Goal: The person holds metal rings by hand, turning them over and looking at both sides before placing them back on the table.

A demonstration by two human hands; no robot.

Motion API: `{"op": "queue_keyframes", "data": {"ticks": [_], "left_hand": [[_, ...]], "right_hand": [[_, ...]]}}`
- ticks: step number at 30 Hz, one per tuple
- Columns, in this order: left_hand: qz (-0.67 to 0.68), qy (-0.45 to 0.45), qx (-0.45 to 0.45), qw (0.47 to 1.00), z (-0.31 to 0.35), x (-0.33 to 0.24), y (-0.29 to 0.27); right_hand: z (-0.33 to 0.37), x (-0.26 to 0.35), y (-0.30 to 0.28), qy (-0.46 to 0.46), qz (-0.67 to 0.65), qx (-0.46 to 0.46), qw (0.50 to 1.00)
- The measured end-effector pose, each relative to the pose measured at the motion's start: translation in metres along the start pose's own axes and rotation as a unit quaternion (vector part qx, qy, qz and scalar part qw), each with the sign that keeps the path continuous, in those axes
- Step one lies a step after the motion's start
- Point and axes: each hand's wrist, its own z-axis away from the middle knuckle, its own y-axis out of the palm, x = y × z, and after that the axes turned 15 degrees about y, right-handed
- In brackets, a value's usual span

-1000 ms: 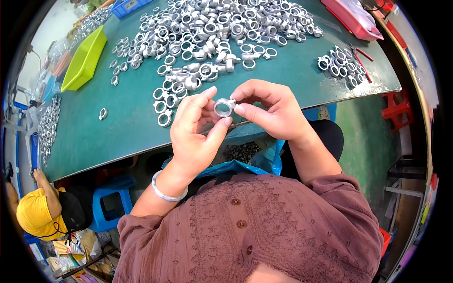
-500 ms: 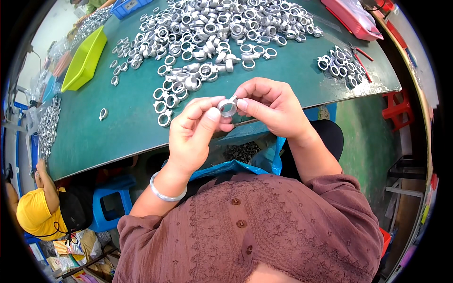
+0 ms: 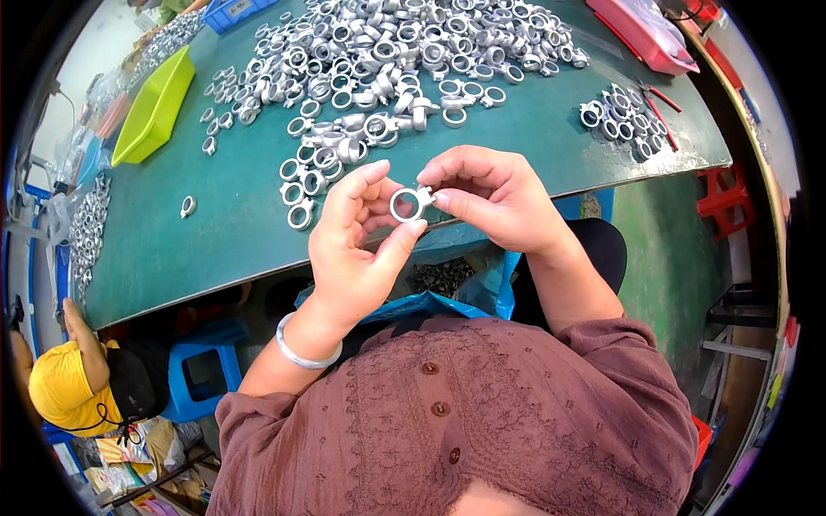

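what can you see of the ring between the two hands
The ring is a silver-grey band, metal by its look, with a round, open middle and a small lug on its right side. It is held up above the table near its front edge, opening toward the camera. The right hand pinches it at the lug; the left hand curves around the other side, thumb tip at the lower rim, contact unclear.
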Motion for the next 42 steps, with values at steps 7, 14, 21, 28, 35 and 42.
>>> {"op": "queue_keyframes", "data": {"ticks": [7,14,21,28,35,42], "left_hand": [[-0.042,0.021,0.023,0.999,0.003,0.002,-0.001],[-0.149,0.043,0.282,0.947,0.017,-0.002,0.001],[-0.251,-0.009,0.388,0.887,0.042,0.024,0.000],[-0.252,-0.040,0.365,0.896,0.038,0.017,-0.001],[-0.136,-0.051,0.263,0.954,0.027,-0.003,-0.002],[-0.166,-0.001,0.158,0.973,0.006,-0.015,-0.006]], "right_hand": [[-0.002,-0.001,-0.003,-0.015,0.041,-0.026,0.999],[-0.025,-0.002,-0.019,-0.122,0.350,-0.179,0.911],[-0.049,-0.006,-0.017,-0.211,0.534,-0.235,0.785],[-0.044,0.002,-0.022,-0.196,0.521,-0.194,0.807],[-0.031,0.003,-0.023,-0.161,0.503,-0.167,0.833],[-0.021,0.007,-0.020,-0.156,0.423,-0.122,0.884]]}}
